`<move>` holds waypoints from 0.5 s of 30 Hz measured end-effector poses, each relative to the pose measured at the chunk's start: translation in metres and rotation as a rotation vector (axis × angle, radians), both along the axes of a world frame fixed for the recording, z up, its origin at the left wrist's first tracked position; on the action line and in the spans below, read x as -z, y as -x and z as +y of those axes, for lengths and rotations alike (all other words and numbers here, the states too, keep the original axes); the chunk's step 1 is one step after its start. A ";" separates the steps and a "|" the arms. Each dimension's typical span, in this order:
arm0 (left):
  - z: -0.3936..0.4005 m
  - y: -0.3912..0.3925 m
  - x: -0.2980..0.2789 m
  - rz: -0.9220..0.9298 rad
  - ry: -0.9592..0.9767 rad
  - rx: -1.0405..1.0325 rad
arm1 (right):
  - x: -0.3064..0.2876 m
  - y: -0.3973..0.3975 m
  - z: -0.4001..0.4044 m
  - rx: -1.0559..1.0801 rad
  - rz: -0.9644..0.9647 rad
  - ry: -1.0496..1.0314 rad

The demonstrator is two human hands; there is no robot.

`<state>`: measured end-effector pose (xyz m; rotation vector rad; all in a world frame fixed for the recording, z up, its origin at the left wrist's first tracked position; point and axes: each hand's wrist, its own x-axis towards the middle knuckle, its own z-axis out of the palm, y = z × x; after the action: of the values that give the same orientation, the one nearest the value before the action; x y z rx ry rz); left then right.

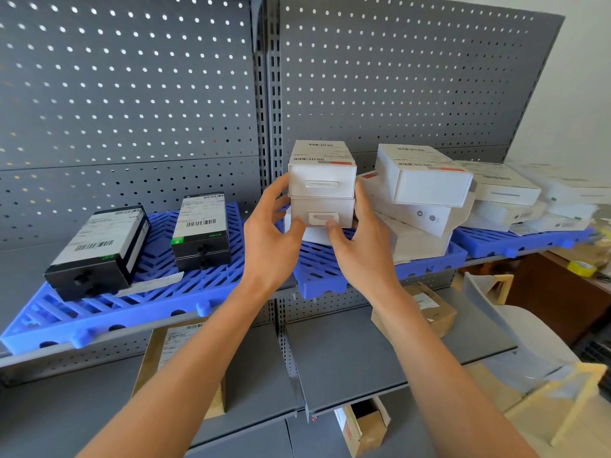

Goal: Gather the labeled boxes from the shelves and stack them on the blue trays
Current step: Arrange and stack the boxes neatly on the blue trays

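Observation:
Two white labeled boxes are stacked at the centre, the top box (321,168) on the lower box (322,211), above the middle blue tray (317,269). My left hand (272,226) grips the stack's left side, thumb on the lower box's front. My right hand (360,236) grips its right side the same way. More white labeled boxes (420,180) lie piled unevenly on the same tray to the right. Two black labeled boxes (99,249) (201,231) sit on the left blue tray (99,312).
A third blue tray (515,241) at the right carries further white boxes (506,186). Cardboard boxes (426,309) sit on the lower grey shelf (347,352). A grey pegboard (132,94) backs the shelving. A chair (529,342) and a yellow tape roll (582,267) are at the right.

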<state>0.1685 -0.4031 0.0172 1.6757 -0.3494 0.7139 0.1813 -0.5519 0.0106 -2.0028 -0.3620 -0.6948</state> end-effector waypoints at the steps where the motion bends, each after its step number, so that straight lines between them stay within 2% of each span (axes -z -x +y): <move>1: 0.001 -0.001 -0.002 0.002 0.005 0.011 | -0.001 -0.001 0.001 -0.006 0.011 0.000; 15: 0.019 -0.032 -0.002 0.128 -0.084 0.117 | 0.001 -0.006 0.013 0.008 0.134 0.071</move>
<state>0.2002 -0.3839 0.0191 1.7555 -0.3879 0.5085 0.1869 -0.5387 0.0099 -2.1066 -0.3022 -0.5555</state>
